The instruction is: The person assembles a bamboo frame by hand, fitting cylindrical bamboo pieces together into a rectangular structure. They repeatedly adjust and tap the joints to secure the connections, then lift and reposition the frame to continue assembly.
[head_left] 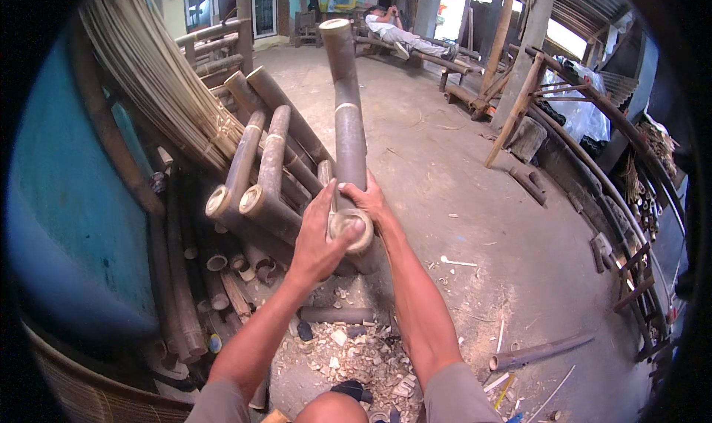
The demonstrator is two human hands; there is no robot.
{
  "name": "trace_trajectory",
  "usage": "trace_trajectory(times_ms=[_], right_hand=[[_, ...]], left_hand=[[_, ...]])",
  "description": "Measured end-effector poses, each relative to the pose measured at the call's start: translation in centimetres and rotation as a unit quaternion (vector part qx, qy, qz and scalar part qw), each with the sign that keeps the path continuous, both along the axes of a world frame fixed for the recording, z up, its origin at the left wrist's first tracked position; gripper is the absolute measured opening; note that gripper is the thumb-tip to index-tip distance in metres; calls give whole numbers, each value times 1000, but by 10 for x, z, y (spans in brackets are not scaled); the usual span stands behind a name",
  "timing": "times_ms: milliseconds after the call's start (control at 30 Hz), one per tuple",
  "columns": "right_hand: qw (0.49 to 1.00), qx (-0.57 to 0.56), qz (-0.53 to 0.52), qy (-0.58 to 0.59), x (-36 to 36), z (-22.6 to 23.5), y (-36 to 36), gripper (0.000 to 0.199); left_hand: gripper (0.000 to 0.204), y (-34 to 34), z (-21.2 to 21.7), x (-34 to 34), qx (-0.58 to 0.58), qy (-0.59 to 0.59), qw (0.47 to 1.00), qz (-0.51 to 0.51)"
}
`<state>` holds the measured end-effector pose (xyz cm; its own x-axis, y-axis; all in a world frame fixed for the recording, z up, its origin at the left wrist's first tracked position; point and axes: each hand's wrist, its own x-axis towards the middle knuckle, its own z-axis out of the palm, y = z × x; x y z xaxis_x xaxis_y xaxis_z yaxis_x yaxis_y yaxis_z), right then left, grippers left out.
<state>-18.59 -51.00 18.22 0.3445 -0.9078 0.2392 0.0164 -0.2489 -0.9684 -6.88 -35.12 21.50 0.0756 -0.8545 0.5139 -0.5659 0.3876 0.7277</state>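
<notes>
A thick brown bamboo pole [348, 137] stretches away from me at the centre, pale at its cut far end. At its near end it meets a stout bamboo post [363, 254] with a pale, ring-shaped top. My left hand [317, 238] grips this post top from the left, its thumb lying across the rim. Just beyond, my right hand [374, 200] is wrapped round the right side of the joint, its thumb reaching over the pole. Some fingers of both hands are hidden behind the bamboo. Close by on the left are similar joined bamboo pieces [271, 163].
Wood chips and shavings [356, 360] litter the floor before my knee, near a short bamboo length [336, 315]. A bamboo tube [541, 351] lies at right. Bundled bamboo strips [159, 74] and poles lean left. A person [404, 34] reclines on a far bamboo bench.
</notes>
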Motion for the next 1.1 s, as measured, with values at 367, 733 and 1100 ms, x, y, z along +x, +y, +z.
trace_trajectory(times_ms=[367,733,1100], right_hand=[[999,-2,17,50,47,-105,30,76],[990,7,0,143,-13,-132,130,87],[942,283,-63,169,-176,-142,431,73]], left_hand=[[67,-46,-46,56,-13,-281,912,299],[77,-33,-54,59,-56,-294,916,267],[81,199,-235,21,210,-171,962,41]])
